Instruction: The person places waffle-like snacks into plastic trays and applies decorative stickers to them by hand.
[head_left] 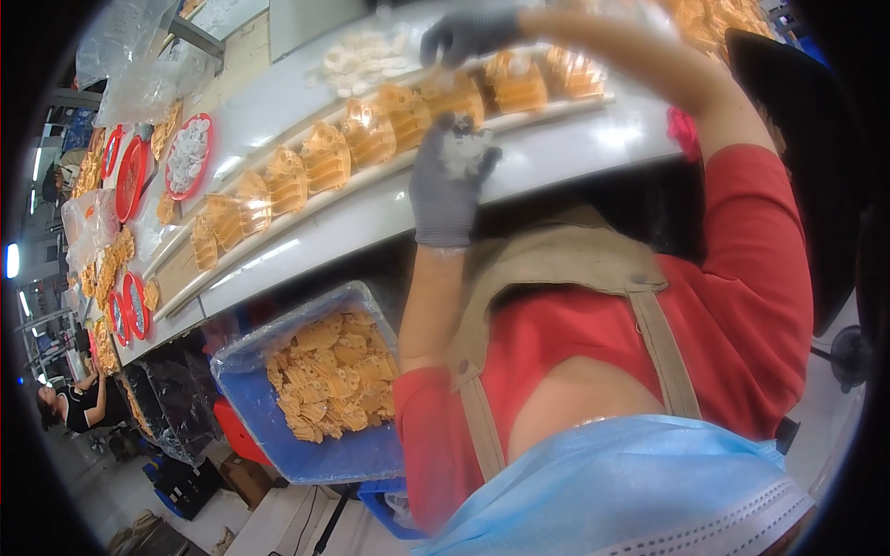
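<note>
A row of orange-yellow plastic parts [324, 157] stands along a long rail on the white bench [565, 153]. My left hand [443, 195], in a grey glove, is cupped around a small heap of white plastic pieces [465, 151] just on the near side of the row. My right hand [471, 37], also gloved in grey, reaches over the far side of the row, its fingers bent together above an orange part [451, 95]. Whatever those fingertips pinch is too small to see. Beyond the rail lies a loose pile of white pieces [363, 61].
Below the bench, a blue lined bin [239, 394] holds a heap of orange parts. Red-rimmed trays [171, 182] stand on the bench to the left, one filled with white pieces. Clear plastic bags [139, 83] lie at the far left. Another person [79, 403] works farther down the bench.
</note>
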The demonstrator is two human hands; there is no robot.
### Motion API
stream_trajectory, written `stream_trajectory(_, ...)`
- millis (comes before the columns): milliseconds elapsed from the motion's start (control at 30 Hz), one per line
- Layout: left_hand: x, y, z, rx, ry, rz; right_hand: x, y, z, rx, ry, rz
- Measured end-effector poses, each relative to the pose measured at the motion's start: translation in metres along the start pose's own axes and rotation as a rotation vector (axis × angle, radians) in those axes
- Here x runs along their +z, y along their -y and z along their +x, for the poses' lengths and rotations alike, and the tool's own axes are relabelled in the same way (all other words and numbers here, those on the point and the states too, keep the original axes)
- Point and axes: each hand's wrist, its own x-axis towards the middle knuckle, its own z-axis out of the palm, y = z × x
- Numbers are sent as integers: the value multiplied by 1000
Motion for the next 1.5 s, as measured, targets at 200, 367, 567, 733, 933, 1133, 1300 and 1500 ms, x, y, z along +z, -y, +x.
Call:
stream_trajectory(200,8,2,1,-11,-6,24,1,-25,14,0,298,-20)
stream_trajectory(367,12,1,1,0,3,45,0,-29,5,-22,280,-30)
stream_trajectory(567,11,1,3,13,20,42,-15,-9,-22,-109,148,-178)
stream_trajectory(733,10,0,7,55,-15,-56,-19,22,-43,-34,219,184)
stream_trajectory(933,32,-18,10,-189,-73,-468,-4,5,-61,-82,36,287)
stream_trajectory(1133,38,13,16,42,72,-67,10,-26,-56,-227,49,94)
stream_trajectory(1300,21,15,25,73,49,56,-6,-23,-40,-88,34,113)
stream_trajectory(1500,12,-1,21,-69,60,-278,-20,-67,-3,352,51,536)
